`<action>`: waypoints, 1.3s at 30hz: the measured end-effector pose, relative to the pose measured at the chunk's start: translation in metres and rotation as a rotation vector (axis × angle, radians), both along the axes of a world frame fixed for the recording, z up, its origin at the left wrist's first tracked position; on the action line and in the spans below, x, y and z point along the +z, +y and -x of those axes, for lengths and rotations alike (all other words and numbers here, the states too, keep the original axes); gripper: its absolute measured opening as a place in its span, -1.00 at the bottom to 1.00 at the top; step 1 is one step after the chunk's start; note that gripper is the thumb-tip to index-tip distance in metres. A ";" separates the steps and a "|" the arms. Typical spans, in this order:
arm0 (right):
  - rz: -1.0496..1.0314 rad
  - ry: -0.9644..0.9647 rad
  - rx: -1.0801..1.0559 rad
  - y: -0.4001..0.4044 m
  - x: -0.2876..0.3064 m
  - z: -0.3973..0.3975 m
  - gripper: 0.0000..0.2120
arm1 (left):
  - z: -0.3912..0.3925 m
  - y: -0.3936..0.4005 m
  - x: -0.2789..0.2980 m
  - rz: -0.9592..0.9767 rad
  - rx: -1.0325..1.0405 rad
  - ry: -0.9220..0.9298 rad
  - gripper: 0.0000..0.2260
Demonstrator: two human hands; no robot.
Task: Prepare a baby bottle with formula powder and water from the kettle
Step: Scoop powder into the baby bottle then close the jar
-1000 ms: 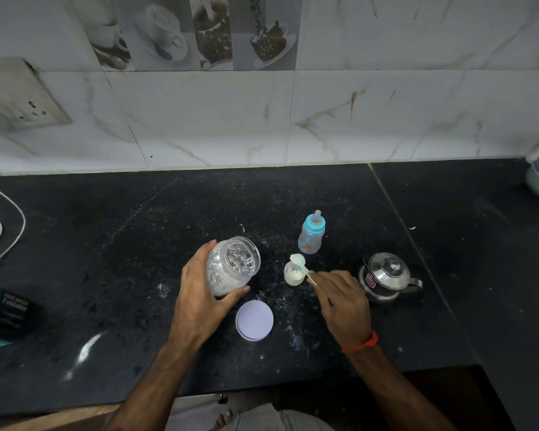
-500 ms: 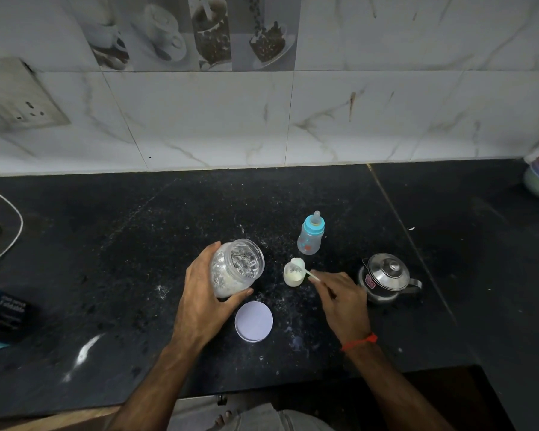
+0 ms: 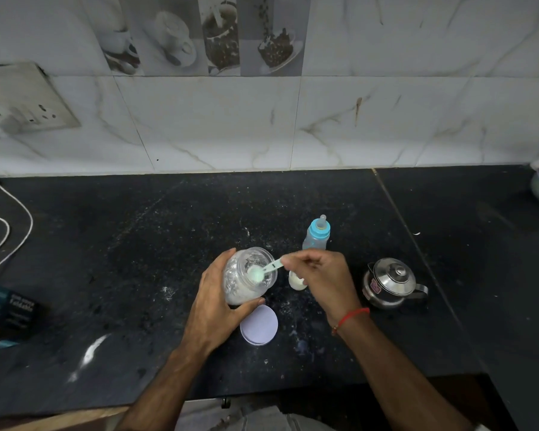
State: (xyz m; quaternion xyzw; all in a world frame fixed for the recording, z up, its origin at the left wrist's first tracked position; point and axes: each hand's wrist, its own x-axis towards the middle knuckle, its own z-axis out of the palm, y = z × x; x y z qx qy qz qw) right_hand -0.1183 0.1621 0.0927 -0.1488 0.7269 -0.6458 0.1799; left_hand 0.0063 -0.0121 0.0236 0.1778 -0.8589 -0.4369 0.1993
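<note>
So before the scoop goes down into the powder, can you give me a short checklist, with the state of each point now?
1. Jar held firmly: ok, the left hand wraps around it, tilted toward the scoop.
2. Jar open: ok, its lid lies on the counter.
3. Scoop at the jar mouth: ok, the right hand pinches its handle.
4. Scoop bowl empty: cannot tell.
5. Baby bottle open to receive powder: not ok, its blue top is on.
6. Kettle within reach: ok, it stands lidded beside the right hand.
</note>
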 end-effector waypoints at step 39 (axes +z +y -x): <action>-0.268 0.293 0.324 -0.032 -0.036 -0.016 -0.45 | -0.005 -0.011 -0.013 -0.069 -0.038 -0.098 -0.04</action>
